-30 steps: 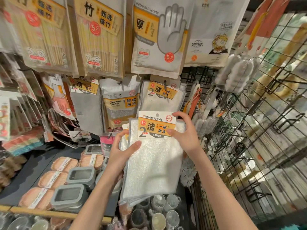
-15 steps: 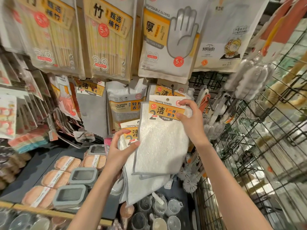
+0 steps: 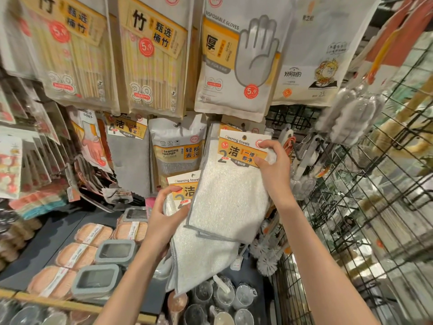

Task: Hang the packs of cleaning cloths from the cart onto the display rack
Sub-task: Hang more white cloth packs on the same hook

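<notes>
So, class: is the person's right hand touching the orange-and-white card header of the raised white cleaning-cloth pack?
Touching. The head view shows the right hand pinching the card header at its right edge.

**A housewares aisle in a shop**

Packaged goods hang in rows from hooks: bamboo chopstick packs (image 3: 150,55) and disposable gloves (image 3: 236,64) with round red 5.9 price stickers (image 3: 251,91), a cleaning sponge bag (image 3: 175,148). Below, a dark shelf (image 3: 46,242) carries boxed stock, and a black wire display rack (image 3: 375,207) stands at the right.

the upper cloth pack (image 3: 230,195) hides most of the lower pack (image 3: 199,256) and the hook behind it.
</notes>
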Motion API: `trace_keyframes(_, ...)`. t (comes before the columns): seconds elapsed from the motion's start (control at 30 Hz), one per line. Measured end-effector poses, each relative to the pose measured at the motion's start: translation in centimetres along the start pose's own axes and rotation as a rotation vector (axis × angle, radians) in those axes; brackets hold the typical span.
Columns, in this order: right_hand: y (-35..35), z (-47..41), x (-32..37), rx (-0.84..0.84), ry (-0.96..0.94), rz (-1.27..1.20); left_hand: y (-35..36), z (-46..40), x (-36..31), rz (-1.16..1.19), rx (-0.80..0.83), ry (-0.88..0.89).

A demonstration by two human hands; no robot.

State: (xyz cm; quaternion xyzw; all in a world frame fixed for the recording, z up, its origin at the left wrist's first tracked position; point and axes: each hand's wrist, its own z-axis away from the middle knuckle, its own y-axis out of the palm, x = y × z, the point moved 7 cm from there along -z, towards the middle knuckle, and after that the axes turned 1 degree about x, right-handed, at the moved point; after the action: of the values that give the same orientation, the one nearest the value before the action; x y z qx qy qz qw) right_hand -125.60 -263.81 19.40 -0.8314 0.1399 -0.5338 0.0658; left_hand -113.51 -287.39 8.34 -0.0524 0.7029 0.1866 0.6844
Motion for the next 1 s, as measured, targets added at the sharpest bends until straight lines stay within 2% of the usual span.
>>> trace_keyframes(0.2,0.6,-1.5,-0.7,0.020,0.026,0.160,0.0,0.3,0.0,-0.007,-0.007,-0.031)
trace_keyframes(0.37,1.1,-2.6,-1.5,0.053,0.046,0.191,0.0,0.5,-0.1,-0.004,0.018,-0.036)
trace_keyframes(0.77,2.0,-4.2,-1.7,0.211,0.113,0.277,-0.7,1.2,-0.7,-0.020,0.040,0.012)
trace_keyframes(1.0,2.8,-3.0,-2.1,0.371,0.183,0.344,-1.2,1.9,-0.6,-0.032,0.047,0.032)
